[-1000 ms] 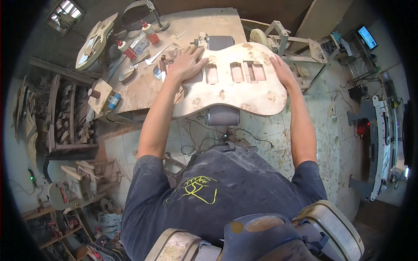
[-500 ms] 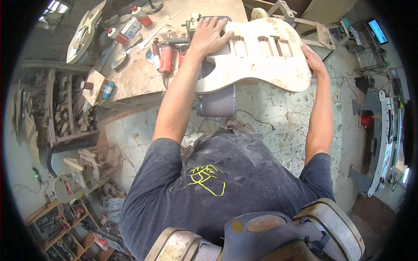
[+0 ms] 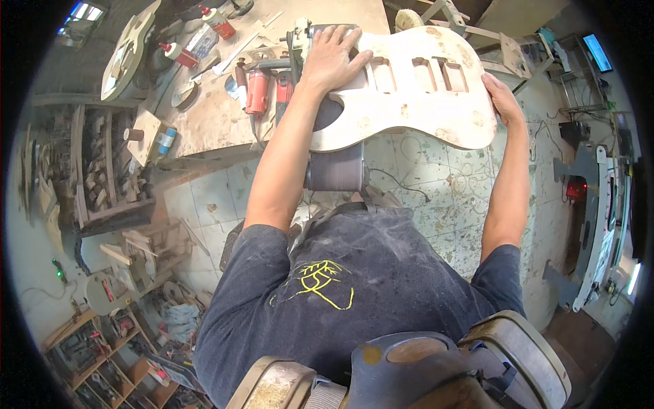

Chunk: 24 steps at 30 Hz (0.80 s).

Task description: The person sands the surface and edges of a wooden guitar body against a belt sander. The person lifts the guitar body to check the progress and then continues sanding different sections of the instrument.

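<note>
A pale wooden guitar body (image 3: 402,116) with routed pockets lies over a belt sander, whose grey belt (image 3: 336,170) shows below the body's near edge. My left hand (image 3: 334,60) rests flat on the body's left part, fingers stretched out and slightly apart. At the body's right end my right hand (image 3: 503,102) grips the rim, its thumb at the edge and its other fingers partly hidden. The contact between wood and belt is out of sight under the body.
Left of the sander, a workbench (image 3: 225,129) carries a red power tool (image 3: 257,92), red-and-white bottles (image 3: 218,24) and another guitar body (image 3: 129,51). Wooden frames (image 3: 504,54) stand beyond my right hand. A cable (image 3: 402,183) runs over the tiled floor. Wood scraps fill a rack at left.
The guitar body has slid a little to the right, and both hands have moved with it. My grip looks the same.
</note>
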{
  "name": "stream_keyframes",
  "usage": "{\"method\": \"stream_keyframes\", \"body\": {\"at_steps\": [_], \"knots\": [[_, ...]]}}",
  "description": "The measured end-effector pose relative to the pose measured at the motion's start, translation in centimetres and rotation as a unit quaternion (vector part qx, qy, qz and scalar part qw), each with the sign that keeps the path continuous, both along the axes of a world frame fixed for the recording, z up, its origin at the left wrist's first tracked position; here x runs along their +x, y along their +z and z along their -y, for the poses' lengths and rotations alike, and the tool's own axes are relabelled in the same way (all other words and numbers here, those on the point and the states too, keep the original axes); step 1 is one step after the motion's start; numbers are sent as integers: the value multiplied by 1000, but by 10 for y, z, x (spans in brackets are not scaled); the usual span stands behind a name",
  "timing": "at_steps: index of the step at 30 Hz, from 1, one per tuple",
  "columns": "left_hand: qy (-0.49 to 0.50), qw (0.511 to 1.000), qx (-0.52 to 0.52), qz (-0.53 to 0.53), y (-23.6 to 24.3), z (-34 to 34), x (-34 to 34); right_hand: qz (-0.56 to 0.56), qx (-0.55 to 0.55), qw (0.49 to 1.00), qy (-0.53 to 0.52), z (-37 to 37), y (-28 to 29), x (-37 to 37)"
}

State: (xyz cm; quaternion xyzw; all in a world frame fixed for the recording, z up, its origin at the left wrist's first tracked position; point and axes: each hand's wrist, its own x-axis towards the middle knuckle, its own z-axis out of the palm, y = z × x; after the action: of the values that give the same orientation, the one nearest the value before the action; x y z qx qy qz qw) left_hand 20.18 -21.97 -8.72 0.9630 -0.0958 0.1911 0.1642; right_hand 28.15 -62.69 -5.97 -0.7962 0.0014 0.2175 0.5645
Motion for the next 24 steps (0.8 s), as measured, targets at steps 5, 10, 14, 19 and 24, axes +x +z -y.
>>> {"method": "stream_keyframes", "body": {"at_steps": [5,10,14,19,24], "knots": [[8,1000,15,-19,-5,-46,-25,10,8,1000,10,-42,-9,-24],[19,999,2,-41,-1,-65,-38,13,32,999,26,-58,-8,-35],[27,999,2,-46,1,-79,-44,22,21,998,47,-73,-8,-36],[37,999,3,-36,-1,-70,-37,25,34,998,53,-66,-11,-24],[35,999,18,-29,-4,-41,-18,14,12,999,27,-35,-9,-14]]}}
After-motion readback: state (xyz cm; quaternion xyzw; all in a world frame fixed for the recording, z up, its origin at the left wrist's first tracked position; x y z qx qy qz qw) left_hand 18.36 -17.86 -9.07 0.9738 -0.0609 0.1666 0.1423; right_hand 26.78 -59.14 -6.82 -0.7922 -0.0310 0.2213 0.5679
